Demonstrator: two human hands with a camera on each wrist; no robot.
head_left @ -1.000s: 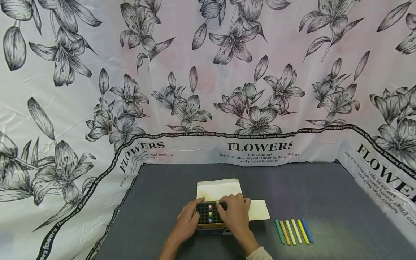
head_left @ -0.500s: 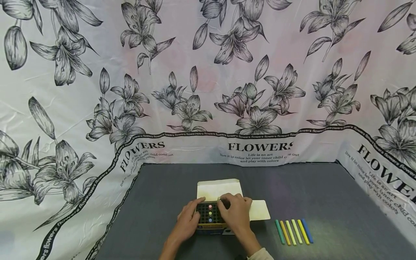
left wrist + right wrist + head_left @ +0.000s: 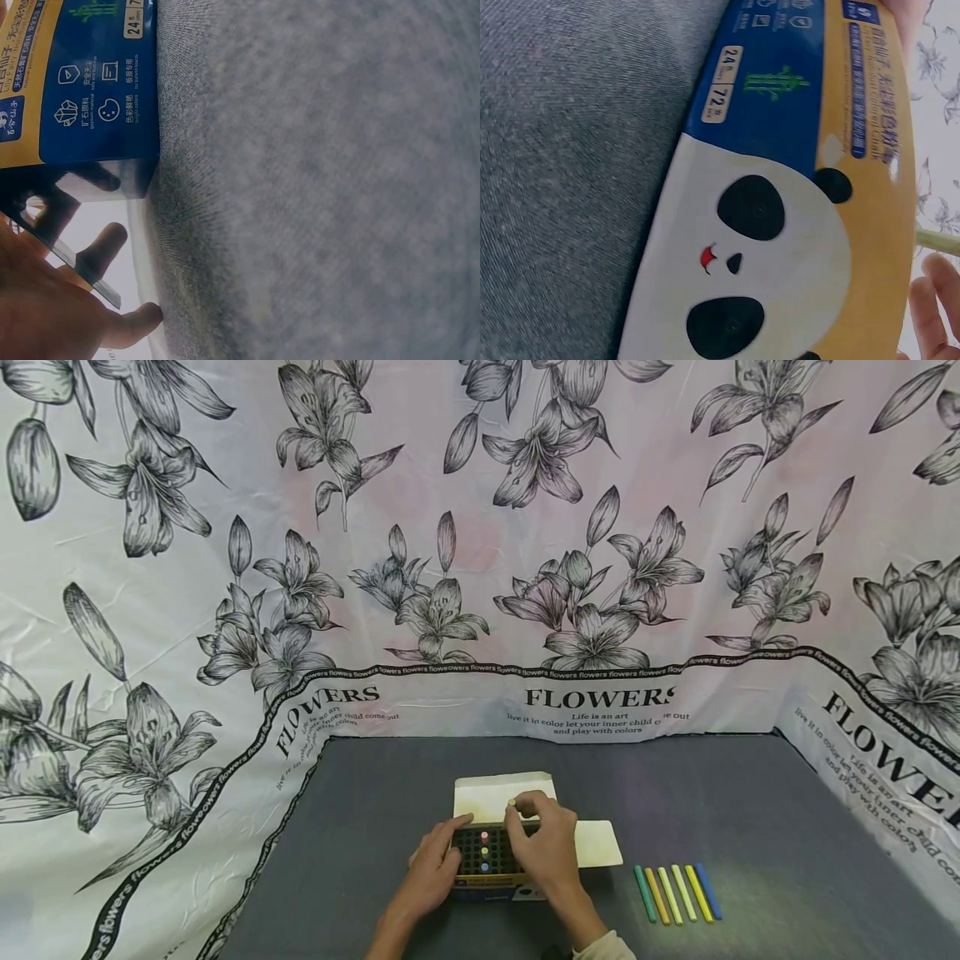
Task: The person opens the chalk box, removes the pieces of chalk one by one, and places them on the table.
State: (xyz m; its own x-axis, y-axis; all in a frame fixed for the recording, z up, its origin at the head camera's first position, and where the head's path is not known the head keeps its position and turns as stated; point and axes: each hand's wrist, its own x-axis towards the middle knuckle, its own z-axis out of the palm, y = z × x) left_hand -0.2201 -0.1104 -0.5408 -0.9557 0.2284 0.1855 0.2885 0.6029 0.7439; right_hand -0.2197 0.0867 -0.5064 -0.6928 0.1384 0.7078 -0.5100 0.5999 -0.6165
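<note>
An opened box of coloured chalk (image 3: 491, 883) stands on the grey table, its dark grid of holes facing up. Three chalk ends, pink, yellow-green and blue, show in one column of the grid. My left hand (image 3: 430, 864) holds the box at its left end, thumb and index finger along the top edges; its other fingers (image 3: 105, 251) hang loosely beside the side flap. Above the grid's back right, my right hand (image 3: 551, 843) pinches a pale yellow-green chalk stick (image 3: 939, 241) between thumb and index finger. Part of the grid is hidden behind this hand.
To the right of the box, several chalk sticks (image 3: 678, 895) in green, orange, yellows and blue lie side by side. The white lid flap (image 3: 502, 795) stands open at the back, and a side flap (image 3: 598, 845) sticks out right. Flower-printed cloth (image 3: 465, 706) surrounds the table.
My right hand has risen from the grid's back row, lifting the pale chalk stick up in front of the lid flap. My left hand stays on the box.
</note>
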